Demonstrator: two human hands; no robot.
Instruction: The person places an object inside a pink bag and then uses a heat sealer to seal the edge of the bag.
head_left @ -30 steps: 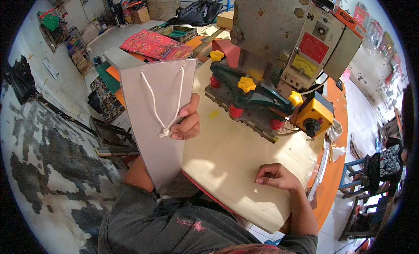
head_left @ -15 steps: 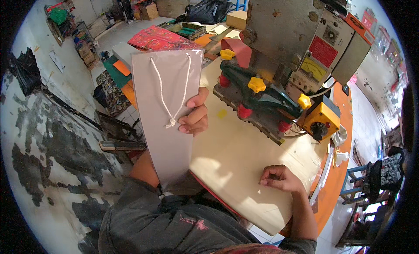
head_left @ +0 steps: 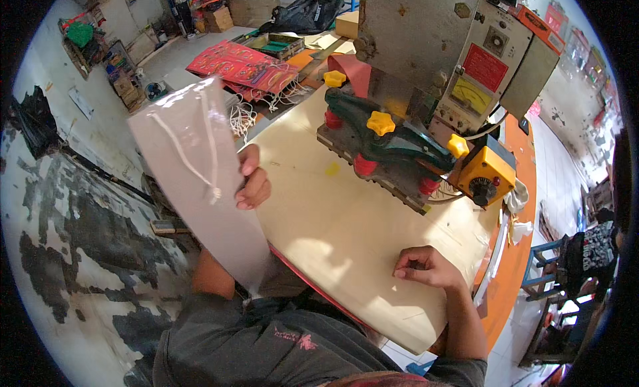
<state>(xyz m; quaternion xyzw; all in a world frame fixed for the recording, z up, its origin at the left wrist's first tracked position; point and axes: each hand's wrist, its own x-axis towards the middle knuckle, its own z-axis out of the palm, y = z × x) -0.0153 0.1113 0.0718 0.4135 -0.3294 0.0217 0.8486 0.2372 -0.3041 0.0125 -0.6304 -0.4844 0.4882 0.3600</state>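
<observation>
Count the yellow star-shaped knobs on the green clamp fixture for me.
3. One yellow knob sits at the far end of the green fixture, one near its middle, one at the end beside the orange control box. The machine may hide others.

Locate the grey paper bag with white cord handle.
Head view, left side: the grey paper bag is held up by the left hand, beside the beige worktable.

Left hand [head_left: 251, 181] raised, fingers curled; right hand [head_left: 426, 267] loosely fisted, low.

grey paper bag [head_left: 193, 181] | flat, white cord handle, tilted upright | held off the worktop's [head_left: 333, 220] left edge
</observation>
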